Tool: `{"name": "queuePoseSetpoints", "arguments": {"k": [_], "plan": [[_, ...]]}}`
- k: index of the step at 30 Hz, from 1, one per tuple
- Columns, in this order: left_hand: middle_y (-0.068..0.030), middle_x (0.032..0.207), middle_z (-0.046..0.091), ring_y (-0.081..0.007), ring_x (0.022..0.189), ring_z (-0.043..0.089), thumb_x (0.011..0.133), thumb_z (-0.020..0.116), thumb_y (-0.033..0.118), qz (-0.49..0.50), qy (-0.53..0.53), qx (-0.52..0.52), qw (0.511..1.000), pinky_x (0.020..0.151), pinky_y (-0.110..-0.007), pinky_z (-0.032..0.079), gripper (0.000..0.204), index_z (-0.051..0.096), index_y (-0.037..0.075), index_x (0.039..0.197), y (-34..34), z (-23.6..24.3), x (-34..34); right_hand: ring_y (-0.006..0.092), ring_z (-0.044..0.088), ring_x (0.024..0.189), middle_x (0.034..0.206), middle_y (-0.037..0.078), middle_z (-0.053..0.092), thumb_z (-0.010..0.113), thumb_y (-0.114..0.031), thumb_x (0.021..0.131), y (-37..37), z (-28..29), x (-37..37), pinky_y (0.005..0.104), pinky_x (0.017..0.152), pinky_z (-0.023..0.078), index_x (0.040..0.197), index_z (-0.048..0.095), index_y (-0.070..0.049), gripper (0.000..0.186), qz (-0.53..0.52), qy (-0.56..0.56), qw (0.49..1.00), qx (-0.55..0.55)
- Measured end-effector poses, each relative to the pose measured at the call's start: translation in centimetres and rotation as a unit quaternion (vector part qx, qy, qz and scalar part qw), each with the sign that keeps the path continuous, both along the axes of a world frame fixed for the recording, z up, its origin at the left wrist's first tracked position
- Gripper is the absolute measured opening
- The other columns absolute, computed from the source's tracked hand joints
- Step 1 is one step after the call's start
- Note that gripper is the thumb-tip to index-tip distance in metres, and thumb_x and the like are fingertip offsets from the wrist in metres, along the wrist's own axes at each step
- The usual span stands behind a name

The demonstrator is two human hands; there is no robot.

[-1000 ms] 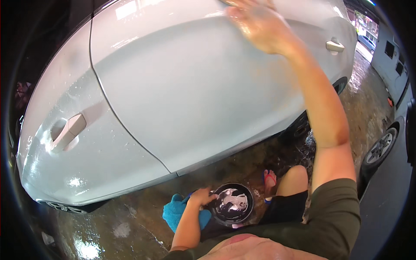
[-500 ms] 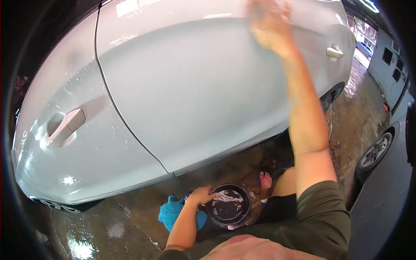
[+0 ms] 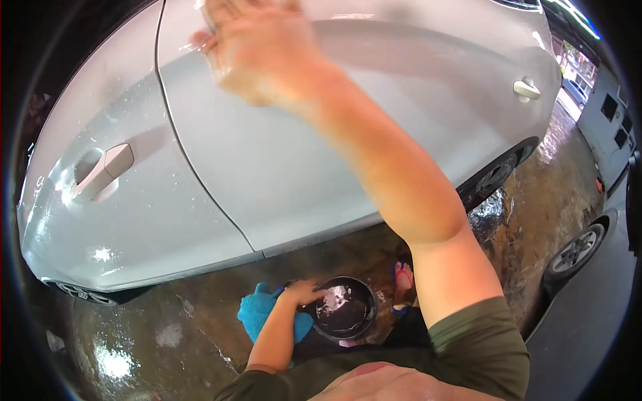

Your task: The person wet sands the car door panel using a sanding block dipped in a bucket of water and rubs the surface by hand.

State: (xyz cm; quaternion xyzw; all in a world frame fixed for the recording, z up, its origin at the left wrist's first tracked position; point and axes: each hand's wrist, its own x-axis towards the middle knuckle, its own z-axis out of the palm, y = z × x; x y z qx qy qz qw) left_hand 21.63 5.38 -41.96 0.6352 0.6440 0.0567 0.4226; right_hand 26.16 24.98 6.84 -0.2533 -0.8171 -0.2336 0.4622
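A silver-grey car door (image 3: 287, 174) fills the upper middle, with water drops and wet streaks on its panels. Against its upper part lies my right hand (image 3: 261, 50), its thumb spread from the fingers; motion smears it, and I see nothing held. Low down, my left hand (image 3: 303, 292) reaches to the rim of a round black basin (image 3: 361, 317), fingers stretched out. Whitish suds float on the dark water inside. Beside my left wrist hangs a bright blue cloth (image 3: 257, 313), partly behind the forearm.
A car door handle (image 3: 107, 172) juts out at left, another (image 3: 526, 88) at far right. Wet brown concrete (image 3: 180, 334) runs under the car. A foot in a red-strapped flip-flop (image 3: 402, 277) stands right of the basin. Another grey car (image 3: 588, 294) is parked at right.
My right hand has swept left across the upper door panel, the arm now slanting over the door. My left hand stays by the basin. The view has shifted slightly.
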Motion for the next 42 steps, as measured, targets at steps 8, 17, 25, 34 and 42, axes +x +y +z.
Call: {"name": "queuePoseSetpoints", "arguments": {"k": [8, 17, 25, 34, 42], "plan": [[-0.0260, 0.133, 0.064, -0.0430, 0.127, 0.058, 0.089, 0.065, 0.061, 0.043, 0.031, -0.022, 0.998, 0.106, -0.049, 0.047, 0.077, 0.053, 0.010, 0.145, -1.6, -0.4, -0.7, 0.0315, 0.011, 0.158, 0.170, 0.015, 0.020, 0.019, -0.044, 0.111, 3.5, 1.9, 10.2, 0.0546, 0.127, 0.005, 0.161, 0.021, -0.001, 0.066, -0.139, 0.152, 0.971, -0.117], [-0.0218, 0.139, 0.061, -0.0495, 0.137, 0.047, 0.090, 0.058, 0.068, 0.078, 0.025, -0.028, 0.996, 0.117, -0.061, 0.030, 0.080, 0.052, 0.015, 0.149, -4.1, -3.7, -2.0, 0.0270, 0.009, 0.159, 0.171, 0.012, 0.015, 0.018, -0.042, 0.111, 3.1, 1.0, 10.4, 0.0539, 0.128, 0.001, 0.163, 0.014, -0.002, 0.065, -0.055, 0.041, 0.992, -0.107], [-0.0231, 0.146, 0.055, -0.0551, 0.139, 0.041, 0.090, 0.057, 0.069, 0.071, 0.028, -0.043, 0.996, 0.118, -0.068, 0.022, 0.075, 0.053, 0.021, 0.148, -3.8, -4.3, -2.1, 0.0344, 0.012, 0.158, 0.168, 0.022, 0.018, 0.026, -0.042, 0.111, -3.9, -1.8, 3.0, 0.0502, 0.128, 0.006, 0.161, 0.023, 0.000, 0.066, 0.076, -0.039, 0.996, 0.007], [-0.0259, 0.137, 0.061, -0.0440, 0.129, 0.057, 0.088, 0.063, 0.065, 0.028, 0.056, -0.055, 0.997, 0.110, -0.049, 0.044, 0.081, 0.053, 0.008, 0.146, -2.8, -2.6, -1.0, 0.0358, 0.012, 0.158, 0.169, 0.021, 0.018, 0.025, -0.044, 0.111, 3.6, -3.9, 9.2, 0.0542, 0.127, 0.006, 0.162, 0.018, 0.000, 0.068, -0.106, 0.108, 0.987, 0.049], [-0.0268, 0.134, 0.063, -0.0443, 0.126, 0.059, 0.089, 0.062, 0.065, 0.029, 0.054, 0.005, 0.998, 0.107, -0.049, 0.046, 0.078, 0.057, 0.008, 0.141, -2.0, -2.4, 0.4, 0.0358, 0.015, 0.157, 0.169, 0.018, 0.021, 0.029, -0.031, 0.111, 12.1, -3.2, 23.5, 0.0562, 0.126, 0.008, 0.162, 0.021, -0.003, 0.059, -0.157, 0.200, 0.965, -0.067]]}}
